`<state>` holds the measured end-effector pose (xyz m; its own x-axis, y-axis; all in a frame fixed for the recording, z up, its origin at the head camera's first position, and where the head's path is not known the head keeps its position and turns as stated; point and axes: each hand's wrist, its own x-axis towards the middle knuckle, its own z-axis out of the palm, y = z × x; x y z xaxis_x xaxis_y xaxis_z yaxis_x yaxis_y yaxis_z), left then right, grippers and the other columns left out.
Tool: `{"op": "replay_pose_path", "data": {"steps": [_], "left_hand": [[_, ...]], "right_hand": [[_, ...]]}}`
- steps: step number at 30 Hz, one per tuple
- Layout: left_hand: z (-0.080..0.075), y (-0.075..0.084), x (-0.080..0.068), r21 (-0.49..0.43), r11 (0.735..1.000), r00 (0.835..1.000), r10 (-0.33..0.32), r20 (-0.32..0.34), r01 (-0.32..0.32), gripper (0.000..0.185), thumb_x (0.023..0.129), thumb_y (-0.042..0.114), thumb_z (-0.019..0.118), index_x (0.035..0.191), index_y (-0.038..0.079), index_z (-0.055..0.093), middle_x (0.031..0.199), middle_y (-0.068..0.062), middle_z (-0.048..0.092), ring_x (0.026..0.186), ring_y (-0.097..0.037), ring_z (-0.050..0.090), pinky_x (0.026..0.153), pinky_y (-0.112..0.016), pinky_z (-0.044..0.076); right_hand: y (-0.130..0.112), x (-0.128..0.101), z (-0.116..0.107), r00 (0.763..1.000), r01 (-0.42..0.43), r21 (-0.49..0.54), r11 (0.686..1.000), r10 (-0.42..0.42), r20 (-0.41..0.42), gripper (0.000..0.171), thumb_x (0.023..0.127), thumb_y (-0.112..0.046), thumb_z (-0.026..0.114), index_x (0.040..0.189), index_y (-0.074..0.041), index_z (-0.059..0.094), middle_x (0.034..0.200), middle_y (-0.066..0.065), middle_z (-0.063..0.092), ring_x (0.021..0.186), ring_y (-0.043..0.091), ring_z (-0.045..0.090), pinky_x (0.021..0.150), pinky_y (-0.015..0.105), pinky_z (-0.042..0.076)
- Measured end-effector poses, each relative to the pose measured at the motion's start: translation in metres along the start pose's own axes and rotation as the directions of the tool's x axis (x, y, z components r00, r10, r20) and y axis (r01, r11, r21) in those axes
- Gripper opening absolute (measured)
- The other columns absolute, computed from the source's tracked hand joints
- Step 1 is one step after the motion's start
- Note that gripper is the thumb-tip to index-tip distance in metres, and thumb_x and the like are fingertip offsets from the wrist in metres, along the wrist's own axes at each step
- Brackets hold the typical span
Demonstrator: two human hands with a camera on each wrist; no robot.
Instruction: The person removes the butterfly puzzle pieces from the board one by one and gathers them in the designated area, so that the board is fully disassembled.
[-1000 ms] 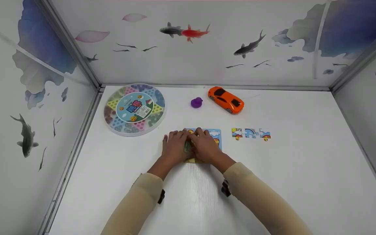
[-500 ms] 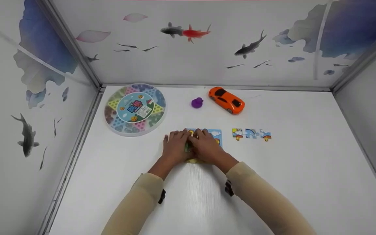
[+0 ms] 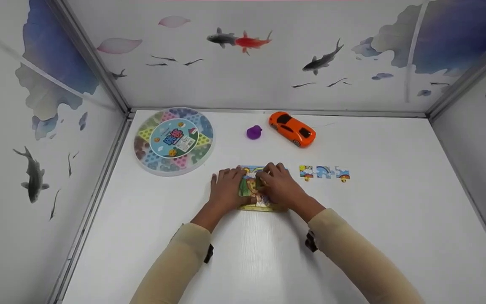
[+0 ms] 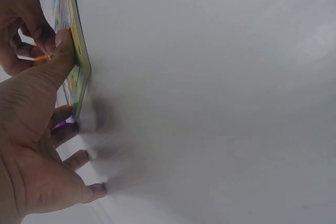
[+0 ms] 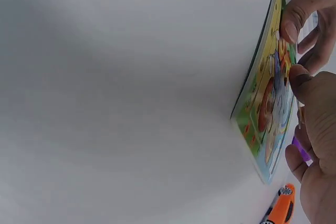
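Note:
A jigsaw puzzle (image 3: pixel 264 208) in a thin board with a cartoon picture lies in the middle of the white table. My left hand (image 3: pixel 226 190) rests along its left side. Its thumb (image 4: pixel 62 51) presses on the picture near the front edge, and the other fingers spread by the left edge and onto the table. Over the middle of the board, my right hand (image 3: pixel 284 185) pinches a small puzzle piece (image 5: pixel 301 117), seen edge-on and mostly covered by the thumb and fingers. In the right wrist view both hands meet close over the picture (image 5: pixel 268 103).
Three loose puzzle pieces (image 3: pixel 323 172) lie in a row right of the board. Behind stand a purple toy duck (image 3: pixel 254 132) and an orange toy car (image 3: pixel 292 129). A round board-game box (image 3: pixel 174 142) lies at back left. Printed walls (image 3: pixel 268 93) enclose the table.
My right hand has moved right, away from my left hand, uncovering more of the picture; a piece shows in its fingers. The left hand stays in place on the board.

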<state>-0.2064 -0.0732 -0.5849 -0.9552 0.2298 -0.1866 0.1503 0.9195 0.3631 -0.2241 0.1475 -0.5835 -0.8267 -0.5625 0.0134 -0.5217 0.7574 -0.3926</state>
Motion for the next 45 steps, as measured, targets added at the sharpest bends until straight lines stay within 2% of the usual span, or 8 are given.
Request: {"op": "replay_pose_path", "data": {"steps": [10, 19, 27, 33, 40, 45], "left_hand": [[0.002, 0.000, 0.001, -0.018, 1.000, 1.000, -0.003, 0.005, 0.003, 0.104, 0.090, 0.066, 0.084, 0.171, 0.018, 0.041, 0.178, -0.008, 0.041, 0.163, -0.038, 0.034, 0.135, -0.070, 0.023], [0.004, -0.002, 0.000, -0.046, 0.999, 1.000, -0.013, -0.023, 0.012, 0.101, 0.088, 0.064, 0.087, 0.169, 0.018, 0.046, 0.176, -0.007, 0.045, 0.160, -0.037, 0.038, 0.135, -0.070, 0.023], [0.002, -0.001, -0.001, -0.044, 0.999, 1.000, -0.018, -0.009, 0.018, 0.101, 0.089, 0.064, 0.087, 0.169, 0.018, 0.045, 0.178, -0.007, 0.042, 0.161, -0.037, 0.036, 0.135, -0.071, 0.022], [0.002, 0.001, -0.001, -0.048, 0.999, 1.000, -0.014, -0.015, 0.013, 0.101, 0.089, 0.063, 0.087, 0.169, 0.018, 0.045, 0.177, -0.007, 0.043, 0.161, -0.038, 0.036, 0.135, -0.071, 0.022], [0.002, 0.001, 0.001, -0.034, 0.999, 1.000, -0.007, -0.020, 0.006, 0.105, 0.088, 0.064, 0.088, 0.170, 0.016, 0.044, 0.176, -0.008, 0.045, 0.161, -0.038, 0.037, 0.135, -0.071, 0.022], [0.003, -0.001, 0.002, -0.035, 0.999, 1.000, 0.003, -0.030, -0.004, 0.102, 0.087, 0.063, 0.088, 0.168, 0.017, 0.047, 0.176, -0.008, 0.045, 0.160, -0.038, 0.038, 0.134, -0.072, 0.024]], "right_hand": [[0.030, -0.027, -0.011, 0.998, -0.057, 0.016, 0.998, 0.058, -0.038, 0.042, 0.105, -0.022, 0.079, 0.145, -0.019, 0.069, 0.137, 0.009, 0.059, 0.124, 0.031, 0.053, 0.109, 0.052, 0.058], [0.050, -0.051, -0.017, 0.993, -0.101, 0.030, 0.994, 0.102, -0.053, 0.046, 0.104, -0.025, 0.079, 0.147, -0.017, 0.067, 0.140, 0.012, 0.059, 0.130, 0.034, 0.052, 0.115, 0.056, 0.053], [0.066, -0.068, -0.023, 0.988, -0.144, 0.046, 0.989, 0.146, -0.049, 0.053, 0.102, -0.024, 0.082, 0.151, -0.018, 0.063, 0.145, 0.012, 0.057, 0.134, 0.035, 0.054, 0.117, 0.055, 0.055], [0.077, -0.079, -0.027, 0.983, -0.174, 0.089, 0.981, 0.178, -0.043, 0.053, 0.101, -0.023, 0.084, 0.150, -0.020, 0.062, 0.141, 0.010, 0.054, 0.131, 0.032, 0.058, 0.115, 0.055, 0.057], [0.086, -0.087, -0.030, 0.978, -0.201, 0.108, 0.974, 0.206, -0.032, 0.046, 0.101, -0.024, 0.084, 0.141, -0.016, 0.064, 0.143, 0.011, 0.052, 0.129, 0.031, 0.060, 0.115, 0.055, 0.057], [0.088, -0.088, -0.030, 0.986, -0.152, 0.081, 0.985, 0.157, -0.061, 0.030, 0.100, -0.024, 0.085, 0.125, -0.012, 0.073, 0.136, 0.011, 0.056, 0.124, 0.030, 0.061, 0.111, 0.051, 0.060]]}}
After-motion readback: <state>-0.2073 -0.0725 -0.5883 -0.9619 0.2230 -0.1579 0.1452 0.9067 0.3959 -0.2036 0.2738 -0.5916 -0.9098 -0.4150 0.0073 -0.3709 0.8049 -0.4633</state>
